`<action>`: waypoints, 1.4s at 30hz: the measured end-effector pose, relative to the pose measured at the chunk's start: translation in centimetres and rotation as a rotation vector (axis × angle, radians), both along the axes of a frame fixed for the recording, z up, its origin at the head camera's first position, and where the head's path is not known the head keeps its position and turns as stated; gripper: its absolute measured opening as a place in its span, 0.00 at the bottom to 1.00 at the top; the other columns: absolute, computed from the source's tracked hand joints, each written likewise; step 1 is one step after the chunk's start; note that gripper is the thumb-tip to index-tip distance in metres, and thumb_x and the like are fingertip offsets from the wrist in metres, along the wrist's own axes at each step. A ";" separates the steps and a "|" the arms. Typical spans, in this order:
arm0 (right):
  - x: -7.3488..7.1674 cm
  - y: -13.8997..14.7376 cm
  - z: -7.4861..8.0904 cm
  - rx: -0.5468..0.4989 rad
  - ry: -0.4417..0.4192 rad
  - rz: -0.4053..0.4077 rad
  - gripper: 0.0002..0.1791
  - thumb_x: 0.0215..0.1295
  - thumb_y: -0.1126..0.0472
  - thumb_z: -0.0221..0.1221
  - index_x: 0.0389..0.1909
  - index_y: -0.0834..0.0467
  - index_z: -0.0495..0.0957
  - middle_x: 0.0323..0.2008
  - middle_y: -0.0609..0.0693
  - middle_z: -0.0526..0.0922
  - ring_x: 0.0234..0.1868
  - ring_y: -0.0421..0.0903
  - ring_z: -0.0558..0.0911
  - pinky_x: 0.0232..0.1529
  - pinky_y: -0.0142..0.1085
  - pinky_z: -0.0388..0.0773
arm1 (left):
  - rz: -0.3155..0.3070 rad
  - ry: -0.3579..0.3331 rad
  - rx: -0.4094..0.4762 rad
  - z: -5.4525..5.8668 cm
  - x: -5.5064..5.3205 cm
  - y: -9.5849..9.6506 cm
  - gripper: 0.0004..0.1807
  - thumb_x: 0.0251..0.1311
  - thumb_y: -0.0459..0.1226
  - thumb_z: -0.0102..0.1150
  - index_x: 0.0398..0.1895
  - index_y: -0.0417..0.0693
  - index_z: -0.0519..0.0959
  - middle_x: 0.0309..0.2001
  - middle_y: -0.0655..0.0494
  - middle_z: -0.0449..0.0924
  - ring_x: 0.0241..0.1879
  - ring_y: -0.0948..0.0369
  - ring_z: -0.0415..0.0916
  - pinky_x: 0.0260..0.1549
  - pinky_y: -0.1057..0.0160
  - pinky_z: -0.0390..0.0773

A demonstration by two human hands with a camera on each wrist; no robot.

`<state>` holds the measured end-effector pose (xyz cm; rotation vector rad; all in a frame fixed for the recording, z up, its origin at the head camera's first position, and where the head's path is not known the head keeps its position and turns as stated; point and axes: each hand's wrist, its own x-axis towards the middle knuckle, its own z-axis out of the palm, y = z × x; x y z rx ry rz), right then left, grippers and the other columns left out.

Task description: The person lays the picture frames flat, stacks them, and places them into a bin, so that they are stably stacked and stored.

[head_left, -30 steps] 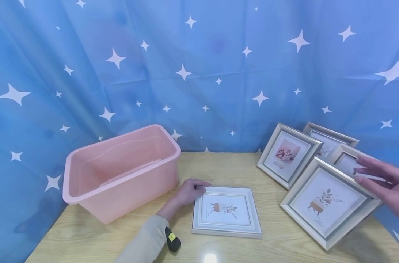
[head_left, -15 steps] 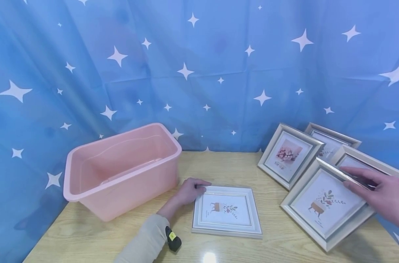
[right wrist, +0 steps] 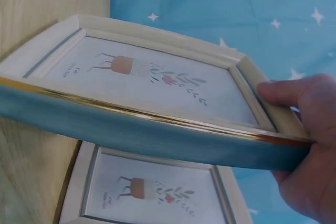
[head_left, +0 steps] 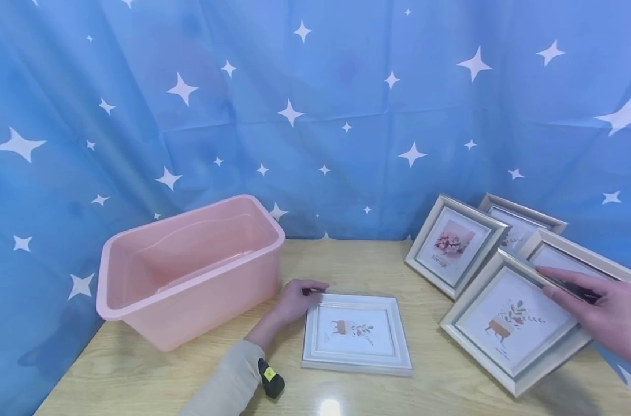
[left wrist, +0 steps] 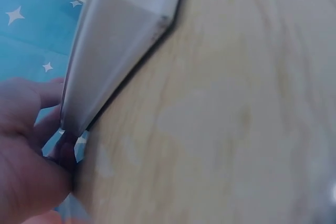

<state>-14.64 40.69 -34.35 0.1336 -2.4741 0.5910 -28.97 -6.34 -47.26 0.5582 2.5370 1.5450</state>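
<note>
Wooden tabletop [head_left: 341, 263] bears a pink bin [head_left: 203, 312]; both hands [head_left: 294, 301] [head_left: 614, 312] pinch picture frames [head_left: 355, 332] [head_left: 510, 326], one each.

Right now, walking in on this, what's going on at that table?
A person's right hand grips the frontmost picture frame, which is tilted, with three other frames tilted behind it. Their left hand holds a corner of the flat frame lying face up on the wooden table. A pink bin stands to the left of that one.

A pale beige left sleeve [head_left: 226, 381], a rounded black piece [head_left: 274, 386] at its cuff [head_left: 252, 353] with a small yellow label [head_left: 269, 374].
</note>
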 end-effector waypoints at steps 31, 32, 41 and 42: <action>0.3 -9.3 -1.6 -0.837 -0.125 0.404 0.24 0.65 0.78 0.61 0.59 0.56 0.84 0.45 0.39 0.89 0.36 0.36 0.87 0.33 0.27 0.83 | -0.336 0.244 0.261 9.4 5.1 4.8 0.29 0.76 0.40 0.54 0.77 0.50 0.64 0.69 0.49 0.73 0.65 0.54 0.74 0.60 0.54 0.76; 0.3 -9.7 -1.9 -0.837 -0.124 0.417 0.24 0.65 0.79 0.61 0.58 0.56 0.84 0.46 0.39 0.89 0.37 0.36 0.87 0.33 0.27 0.83 | -0.355 0.245 0.262 9.5 5.2 5.0 0.29 0.77 0.40 0.53 0.78 0.51 0.64 0.69 0.49 0.73 0.65 0.54 0.74 0.60 0.55 0.76; -0.6 -12.8 -2.9 -0.879 -0.130 0.508 0.21 0.66 0.79 0.60 0.56 0.61 0.85 0.48 0.40 0.88 0.45 0.34 0.86 0.39 0.26 0.82 | -0.473 0.184 0.264 10.3 6.0 5.5 0.31 0.80 0.38 0.46 0.82 0.52 0.56 0.73 0.46 0.68 0.68 0.56 0.71 0.63 0.62 0.72; -0.6 -13.1 -3.0 -0.881 -0.130 0.513 0.21 0.66 0.79 0.60 0.56 0.61 0.84 0.48 0.40 0.88 0.46 0.34 0.86 0.40 0.26 0.82 | -0.486 0.175 0.273 10.4 6.0 5.5 0.31 0.80 0.36 0.46 0.82 0.51 0.55 0.73 0.45 0.67 0.68 0.55 0.71 0.63 0.62 0.73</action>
